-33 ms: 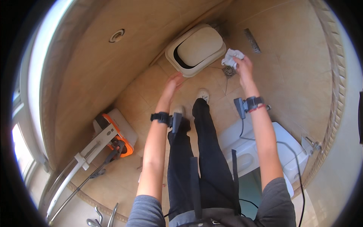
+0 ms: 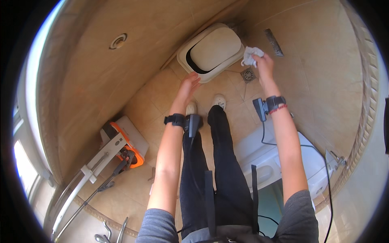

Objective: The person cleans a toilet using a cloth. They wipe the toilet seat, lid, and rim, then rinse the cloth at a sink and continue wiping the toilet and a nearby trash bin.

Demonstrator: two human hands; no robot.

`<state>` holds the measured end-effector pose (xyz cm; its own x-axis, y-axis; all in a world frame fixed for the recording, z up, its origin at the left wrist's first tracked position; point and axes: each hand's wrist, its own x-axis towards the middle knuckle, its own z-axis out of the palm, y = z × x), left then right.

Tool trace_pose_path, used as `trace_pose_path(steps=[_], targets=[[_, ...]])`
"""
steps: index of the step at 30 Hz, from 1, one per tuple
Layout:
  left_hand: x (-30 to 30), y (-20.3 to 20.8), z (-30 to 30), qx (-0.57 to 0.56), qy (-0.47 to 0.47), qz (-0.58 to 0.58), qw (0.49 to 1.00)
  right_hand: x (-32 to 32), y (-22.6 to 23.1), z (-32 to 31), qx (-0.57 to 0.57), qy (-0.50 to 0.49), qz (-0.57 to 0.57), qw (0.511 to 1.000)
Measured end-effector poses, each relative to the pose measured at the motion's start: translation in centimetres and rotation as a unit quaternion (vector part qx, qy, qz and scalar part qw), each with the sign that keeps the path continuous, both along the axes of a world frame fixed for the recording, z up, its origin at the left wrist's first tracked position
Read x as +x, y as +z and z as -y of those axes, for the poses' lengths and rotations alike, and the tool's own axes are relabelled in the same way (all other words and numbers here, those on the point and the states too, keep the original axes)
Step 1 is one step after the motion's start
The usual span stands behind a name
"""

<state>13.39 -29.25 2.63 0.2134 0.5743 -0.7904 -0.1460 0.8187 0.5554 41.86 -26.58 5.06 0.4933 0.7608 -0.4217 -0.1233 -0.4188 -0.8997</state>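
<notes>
My right hand (image 2: pixel 264 67) pinches a crumpled white cloth (image 2: pixel 252 56), held out just right of a beige swing-lid trash bin (image 2: pixel 214 47). Whether it is fabric or paper I cannot tell. My left hand (image 2: pixel 189 86) is empty, its fingers stretched out and apart by the bin's near-left rim. I cannot make out whether they touch it. A dark gap shows along the left side of the tilted bin lid. Both wrists carry black straps with small grey devices.
A square floor drain (image 2: pixel 248 75) lies below my right hand. A white toilet or basin fixture (image 2: pixel 312 162) stands at the right, with a black cable across it. An orange-and-grey bucket (image 2: pixel 135 139) and a mop pole (image 2: pixel 87 200) are at the left. Tiled walls close in ahead.
My left hand has shifted slightly up and right towards the bin. My right hand and the white cloth have moved a little up and right, uncovering more of the drain.
</notes>
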Motion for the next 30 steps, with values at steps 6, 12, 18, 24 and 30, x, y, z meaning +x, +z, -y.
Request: trace_pose_path(steps=[6, 12, 18, 24, 30], targets=[[1.9, -6.3, -3.1, -0.003, 0.120, -0.015, 0.993, -0.5, -4.9, -5.4, -0.067, 0.026, 0.217, 0.974], [1.5, -5.9, -4.1, 0.005, 0.101, -0.031, 0.994, -3.0, -6.3, -7.1, -0.020, 0.143, 0.404, 0.903], [0.7, -5.3, -3.6, -0.019, 0.112, -0.035, 0.993, -3.6, -9.1, -7.3, -0.043, 0.171, 0.412, 0.894], [0.1, -5.8, -3.3, -0.031, 0.108, -0.045, 0.993, -3.3, -10.4, -6.8, -0.045, 0.198, 0.352, 0.914], [-0.7, -6.4, -3.3, -0.030, 0.110, -0.045, 0.992, -2.8, -10.4, -7.9, -0.063, 0.183, 0.365, 0.911]])
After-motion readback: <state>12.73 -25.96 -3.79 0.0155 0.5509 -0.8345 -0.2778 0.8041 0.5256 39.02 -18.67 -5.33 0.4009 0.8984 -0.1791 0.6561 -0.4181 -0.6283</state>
